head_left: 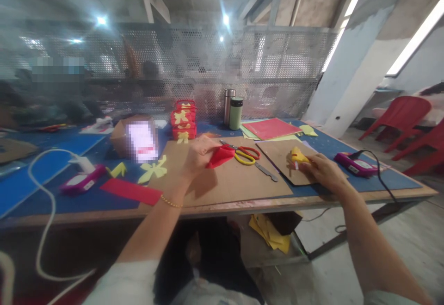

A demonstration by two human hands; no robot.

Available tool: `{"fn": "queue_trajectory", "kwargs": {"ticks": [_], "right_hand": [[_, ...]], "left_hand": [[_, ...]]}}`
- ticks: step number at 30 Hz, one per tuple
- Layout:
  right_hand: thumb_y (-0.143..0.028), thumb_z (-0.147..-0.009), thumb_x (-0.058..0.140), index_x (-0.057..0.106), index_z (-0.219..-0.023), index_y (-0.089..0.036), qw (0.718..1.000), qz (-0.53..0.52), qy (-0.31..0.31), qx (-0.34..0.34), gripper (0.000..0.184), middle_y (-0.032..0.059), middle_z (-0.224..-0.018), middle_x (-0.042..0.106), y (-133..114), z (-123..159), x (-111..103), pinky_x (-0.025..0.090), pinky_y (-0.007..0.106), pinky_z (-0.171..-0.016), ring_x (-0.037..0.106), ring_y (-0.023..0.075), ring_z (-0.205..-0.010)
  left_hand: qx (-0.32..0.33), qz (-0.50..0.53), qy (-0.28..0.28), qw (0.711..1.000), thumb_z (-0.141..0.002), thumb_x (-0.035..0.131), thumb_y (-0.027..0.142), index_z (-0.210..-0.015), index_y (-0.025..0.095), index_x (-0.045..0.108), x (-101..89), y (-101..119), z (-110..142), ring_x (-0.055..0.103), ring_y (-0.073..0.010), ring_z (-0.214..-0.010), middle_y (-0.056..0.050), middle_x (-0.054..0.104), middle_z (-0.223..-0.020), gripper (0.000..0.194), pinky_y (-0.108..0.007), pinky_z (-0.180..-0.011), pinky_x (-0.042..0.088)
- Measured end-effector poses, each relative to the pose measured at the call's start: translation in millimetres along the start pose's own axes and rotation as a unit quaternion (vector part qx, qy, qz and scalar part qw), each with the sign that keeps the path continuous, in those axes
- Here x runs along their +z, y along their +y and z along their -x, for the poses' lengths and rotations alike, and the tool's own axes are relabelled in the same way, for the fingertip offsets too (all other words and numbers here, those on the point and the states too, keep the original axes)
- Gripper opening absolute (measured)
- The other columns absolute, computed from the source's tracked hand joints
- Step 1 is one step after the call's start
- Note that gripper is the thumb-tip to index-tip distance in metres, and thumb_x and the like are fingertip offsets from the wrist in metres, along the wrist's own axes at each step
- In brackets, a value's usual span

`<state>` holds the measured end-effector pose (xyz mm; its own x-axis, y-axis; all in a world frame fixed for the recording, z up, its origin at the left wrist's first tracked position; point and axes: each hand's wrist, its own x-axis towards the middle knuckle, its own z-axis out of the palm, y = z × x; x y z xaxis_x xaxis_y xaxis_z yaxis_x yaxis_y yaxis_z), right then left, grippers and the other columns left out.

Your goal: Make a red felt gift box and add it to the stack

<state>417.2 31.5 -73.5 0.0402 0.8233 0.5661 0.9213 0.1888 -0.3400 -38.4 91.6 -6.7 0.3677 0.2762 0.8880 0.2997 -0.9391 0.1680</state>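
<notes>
My left hand is closed on a folded piece of red paper, raised over the brown cardboard sheet. My right hand grips a small yellow object with a white part; its exact kind does not show. It is above a dark-edged brown board at the right. Between the hands lie scissors with red and yellow handles and a flat grey metal blade. Left of my left hand are a red paper strip and a pale yellow paper cutout.
At the back stand stacked red paper pieces with yellow bows, a green flask and a steel flask. A lit phone leans on a box. Coloured sheets lie back right. Purple devices with cables sit at both sides.
</notes>
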Motion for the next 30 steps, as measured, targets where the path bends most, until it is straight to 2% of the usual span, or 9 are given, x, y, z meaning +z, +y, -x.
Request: {"fn": "queue_trajectory", "kwargs": {"ticks": [3, 7, 11, 17, 21, 23, 25, 27, 30], "right_hand": [[-0.057, -0.092, 0.060, 0.074, -0.076, -0.023, 0.998, 0.067, 0.014, 0.011, 0.040, 0.0156, -0.080, 0.067, 29, -7, 3, 0.043, 0.040, -0.062, 0.061, 0.0274, -0.067], [-0.052, -0.094, 0.058, 0.078, -0.085, -0.022, 0.996, 0.084, -0.013, -0.021, 0.036, 0.0172, -0.082, 0.070, 40, -16, 6, 0.044, 0.041, -0.066, 0.063, 0.0299, -0.073], [-0.052, -0.096, 0.053, 0.078, -0.093, -0.022, 0.995, 0.085, -0.056, -0.024, 0.040, 0.0144, -0.092, 0.074, 24, -21, 15, 0.049, 0.039, -0.075, 0.067, 0.0298, -0.085], [-0.045, -0.100, 0.048, 0.077, -0.101, -0.020, 0.984, 0.124, -0.102, -0.077, 0.038, 0.0154, -0.104, 0.075, -6, -25, 35, 0.051, 0.040, -0.087, 0.068, 0.0291, -0.099], [-0.041, -0.097, 0.055, 0.076, -0.114, -0.022, 0.977, 0.178, -0.097, -0.058, 0.033, 0.0173, -0.123, 0.073, -20, -25, 31, 0.052, 0.046, -0.093, 0.067, 0.0332, -0.110], [-0.043, -0.093, 0.062, 0.075, -0.117, -0.022, 0.982, 0.172, -0.054, -0.052, 0.035, 0.0186, -0.130, 0.070, -36, -27, 23, 0.052, 0.050, -0.094, 0.065, 0.0366, -0.114], [-0.042, -0.092, 0.063, 0.075, -0.117, -0.023, 0.991, 0.105, 0.010, -0.083, 0.034, 0.0177, -0.129, 0.070, -64, -34, 14, 0.052, 0.050, -0.096, 0.065, 0.0362, -0.115], [-0.040, -0.097, 0.057, 0.077, -0.107, -0.021, 0.990, -0.028, 0.041, -0.136, 0.030, 0.0151, -0.111, 0.075, -104, -48, 7, 0.053, 0.043, -0.092, 0.069, 0.0297, -0.102], [-0.043, -0.098, 0.057, 0.076, -0.085, -0.021, 0.966, -0.184, 0.046, -0.176, 0.032, 0.0088, -0.087, 0.074, -171, -78, 5, 0.051, 0.036, -0.081, 0.065, 0.0223, -0.082]], "left_hand": [[-0.004, -0.003, 0.001, 1.000, -0.101, 0.062, 0.025, -0.094, 0.021, 0.081, 0.1, -1, 0, 0.066, -0.0175, -0.079, -0.006, 0.075, -0.081, 0.021, -0.030, -0.073, 0.055], [0.002, 0.005, -0.009, 1.000, -0.101, 0.063, 0.025, -0.093, 0.021, 0.082, 1.1, -1, 0, 0.065, -0.0175, -0.078, -0.005, 0.075, -0.079, 0.021, -0.030, -0.074, 0.055], [-0.001, 0.024, -0.016, 1.000, -0.099, 0.066, 0.026, -0.095, 0.022, 0.083, 2.9, -3, 1, 0.065, -0.0179, -0.077, -0.006, 0.076, -0.080, 0.018, -0.031, -0.075, 0.055], [-0.036, 0.018, -0.016, 0.999, -0.099, 0.065, 0.029, -0.092, 0.021, 0.083, 1.1, -4, 1, 0.065, -0.0181, -0.077, -0.006, 0.075, -0.080, 0.020, -0.031, -0.072, 0.055], [-0.060, 0.029, -0.018, 0.998, -0.100, 0.064, 0.031, -0.089, 0.021, 0.083, 0.7, -2, 1, 0.065, -0.0173, -0.077, -0.005, 0.074, -0.079, 0.024, -0.030, -0.074, 0.056], [-0.067, 0.043, -0.016, 0.997, -0.100, 0.063, 0.031, -0.090, 0.021, 0.083, 1.5, 0, 1, 0.066, -0.0171, -0.077, -0.005, 0.074, -0.079, 0.025, -0.030, -0.074, 0.056], [-0.075, 0.056, -0.015, 0.996, -0.100, 0.064, 0.032, -0.092, 0.022, 0.083, 2.3, 2, 1, 0.066, -0.0168, -0.077, -0.005, 0.074, -0.080, 0.024, -0.029, -0.073, 0.056], [-0.088, 0.063, -0.018, 0.994, -0.100, 0.064, 0.032, -0.093, 0.022, 0.084, 2.0, 3, 1, 0.066, -0.0165, -0.077, -0.005, 0.074, -0.080, 0.023, -0.029, -0.072, 0.056], [-0.103, 0.059, -0.019, 0.993, -0.099, 0.063, 0.032, -0.094, 0.022, 0.084, -1.4, 3, 1, 0.067, -0.0174, -0.078, -0.006, 0.076, -0.082, 0.024, -0.029, -0.072, 0.056]]}}
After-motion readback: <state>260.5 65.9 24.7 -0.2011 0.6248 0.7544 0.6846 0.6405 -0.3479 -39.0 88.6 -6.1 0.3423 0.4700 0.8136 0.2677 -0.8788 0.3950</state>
